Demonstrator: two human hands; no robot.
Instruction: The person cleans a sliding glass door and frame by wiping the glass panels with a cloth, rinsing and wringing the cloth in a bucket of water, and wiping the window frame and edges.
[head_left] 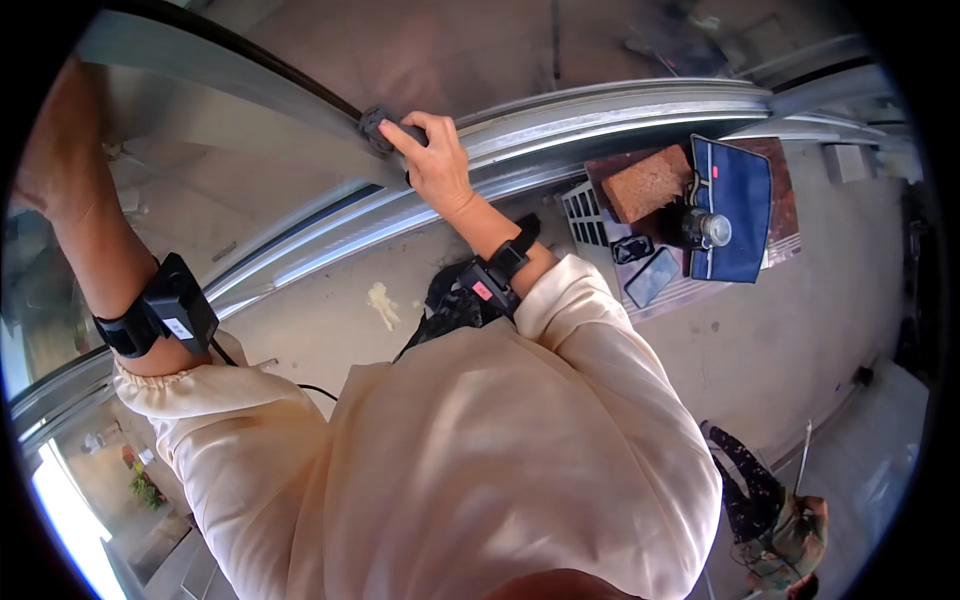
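My right hand (437, 165) is closed around a dark grey cloth (376, 130), a crumpled wad whose exact kind is hard to make out. It presses the cloth against the lower corner of a sliding glass door's frame (300, 90), just above the metal track (530, 145). At the far left my left hand (50, 150) is raised near the glass. It is blurred and partly cut off by the view's dark rim, so its fingers cannot be made out. A black strapped device sits on each forearm.
Right of the track, a low table (785, 200) bears a brown sponge-like block (648, 184), a blue pouch (735, 215), a glass jar (712, 230) and a phone (652, 278). A pale cloth (382, 305) lies on the floor. Another person (775, 520) is at lower right.
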